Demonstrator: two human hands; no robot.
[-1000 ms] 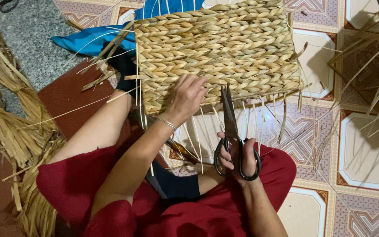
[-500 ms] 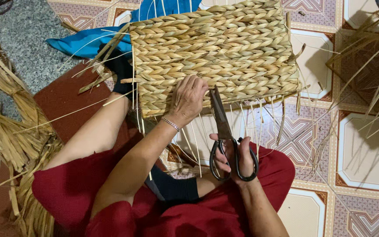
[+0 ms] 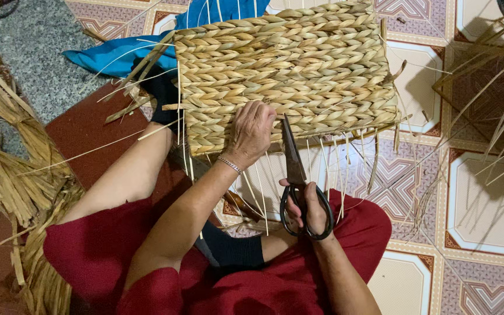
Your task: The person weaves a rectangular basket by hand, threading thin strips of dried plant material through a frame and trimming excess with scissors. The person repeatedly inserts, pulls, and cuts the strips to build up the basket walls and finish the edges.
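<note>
A woven mat (image 3: 287, 76) of braided straw lies on the tiled floor (image 3: 485, 204) in front of the seated person, its near edge ending in loose thin strands (image 3: 328, 163) that hang toward the lap.

The left hand (image 3: 252, 133) rests palm down on the mat's near edge, fingers spread and pressing the weave flat — it grips nothing. A thin bracelet (image 3: 229, 165) circles that wrist.

The right hand (image 3: 305, 209) is closed through the black loops of the scissors (image 3: 296, 175), thumb in one loop and fingers in the other. The blades point up toward the mat and stand together or nearly so, their tip just beside the left hand's fingers and at the mat's fringe.

The person wears red clothes (image 3: 147, 262) and a dark sock (image 3: 234, 251) shows between the knees. Another dark-socked foot (image 3: 161, 93) touches the mat's left edge.

A heap of dry straw (image 3: 13, 169) lies at the far left, a blue cloth (image 3: 118, 55) lies beyond the mat's upper left corner, and more stalks (image 3: 491, 99) spread over the tiles at the right.
</note>
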